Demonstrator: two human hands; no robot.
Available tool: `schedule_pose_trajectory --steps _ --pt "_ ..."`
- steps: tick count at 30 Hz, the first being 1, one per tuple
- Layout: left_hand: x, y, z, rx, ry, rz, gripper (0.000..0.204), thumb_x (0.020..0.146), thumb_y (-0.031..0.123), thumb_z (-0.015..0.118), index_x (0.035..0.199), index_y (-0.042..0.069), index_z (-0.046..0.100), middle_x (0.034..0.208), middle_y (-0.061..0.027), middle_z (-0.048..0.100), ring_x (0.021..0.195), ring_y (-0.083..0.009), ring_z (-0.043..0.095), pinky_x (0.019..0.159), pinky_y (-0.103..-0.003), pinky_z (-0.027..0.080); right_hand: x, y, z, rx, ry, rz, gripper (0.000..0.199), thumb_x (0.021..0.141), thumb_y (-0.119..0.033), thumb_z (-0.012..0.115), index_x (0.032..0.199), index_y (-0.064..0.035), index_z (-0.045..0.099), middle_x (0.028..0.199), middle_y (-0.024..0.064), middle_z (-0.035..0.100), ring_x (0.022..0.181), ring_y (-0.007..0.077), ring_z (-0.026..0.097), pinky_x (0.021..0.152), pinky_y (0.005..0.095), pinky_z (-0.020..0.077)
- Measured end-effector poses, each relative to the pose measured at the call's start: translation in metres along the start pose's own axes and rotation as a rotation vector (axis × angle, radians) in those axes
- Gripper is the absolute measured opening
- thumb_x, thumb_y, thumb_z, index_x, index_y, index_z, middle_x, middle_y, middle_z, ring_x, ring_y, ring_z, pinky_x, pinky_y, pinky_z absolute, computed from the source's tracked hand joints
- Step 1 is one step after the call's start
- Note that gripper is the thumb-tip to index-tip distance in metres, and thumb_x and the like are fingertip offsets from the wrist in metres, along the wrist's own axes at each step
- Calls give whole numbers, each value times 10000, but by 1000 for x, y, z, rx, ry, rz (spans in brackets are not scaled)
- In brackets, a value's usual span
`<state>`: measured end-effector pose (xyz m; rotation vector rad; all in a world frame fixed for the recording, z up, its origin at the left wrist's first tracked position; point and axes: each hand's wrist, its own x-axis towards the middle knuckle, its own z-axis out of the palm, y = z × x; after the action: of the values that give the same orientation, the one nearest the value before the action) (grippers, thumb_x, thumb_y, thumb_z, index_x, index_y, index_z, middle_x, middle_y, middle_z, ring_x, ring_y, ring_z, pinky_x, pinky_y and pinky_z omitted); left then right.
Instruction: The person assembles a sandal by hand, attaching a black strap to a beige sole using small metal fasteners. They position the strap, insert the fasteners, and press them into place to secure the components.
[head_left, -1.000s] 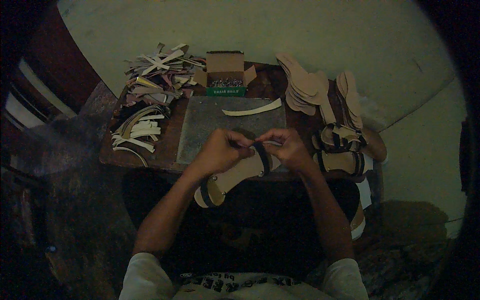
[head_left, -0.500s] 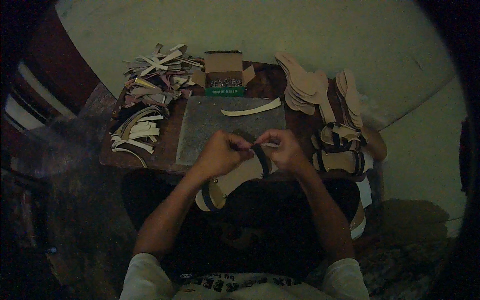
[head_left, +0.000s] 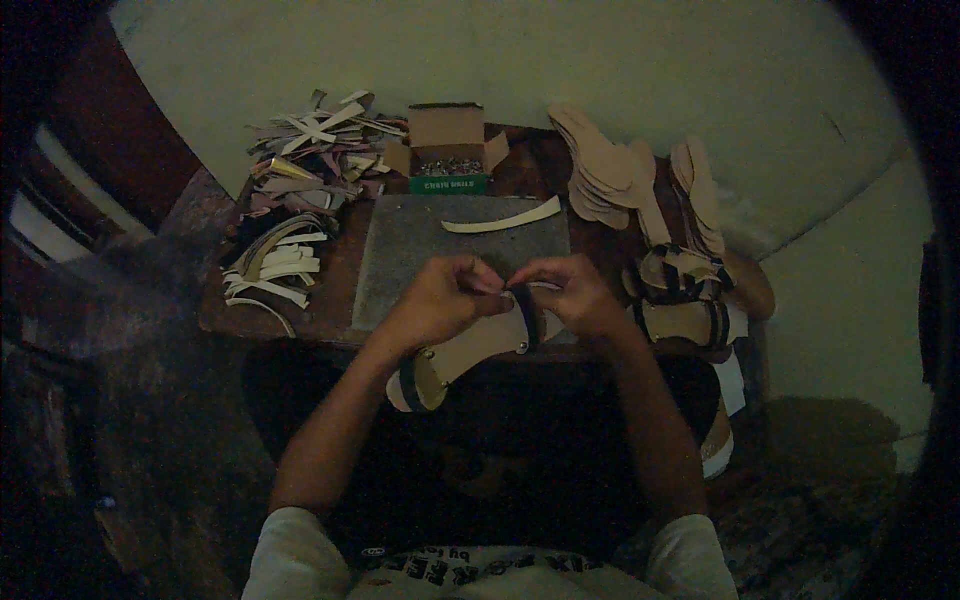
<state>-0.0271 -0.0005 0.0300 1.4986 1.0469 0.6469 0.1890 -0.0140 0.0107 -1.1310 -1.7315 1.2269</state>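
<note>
A tan sandal with dark straps is held slantwise over the near table edge and my lap. Its heel end, crossed by a dark strap, points toward me at the left. My left hand is closed at the sandal's far edge, thumb and fingers pinched by the upper end of the front strap. From the other side, my right hand pinches that same strap end. The fingertips of both hands nearly meet there, and they hide what lies between them. Small shiny studs show along the sole's edge.
Behind my hands lies a grey slab bearing a cream strip. Beyond it stands an open green box of small nails. Strap scraps heap at left; stacked tan soles and strapped sandals sit at right.
The sandal's heel end has shifted slightly left and up. Both hands stay at the strap end, with the right fingers a little raised.
</note>
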Motion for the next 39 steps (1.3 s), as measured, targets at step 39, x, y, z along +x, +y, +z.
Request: schedule_pose_trajectory --steps 39 --pt "25 -28 4 -631 284 -170 489 792 85 779 1188 -22 514 1081 -116 631 949 -195 637 785 -311 545 13 19 9 162 412 181 460 884 -140 691 1255 65 511 988 152 691 770 174 661 669 307 545"
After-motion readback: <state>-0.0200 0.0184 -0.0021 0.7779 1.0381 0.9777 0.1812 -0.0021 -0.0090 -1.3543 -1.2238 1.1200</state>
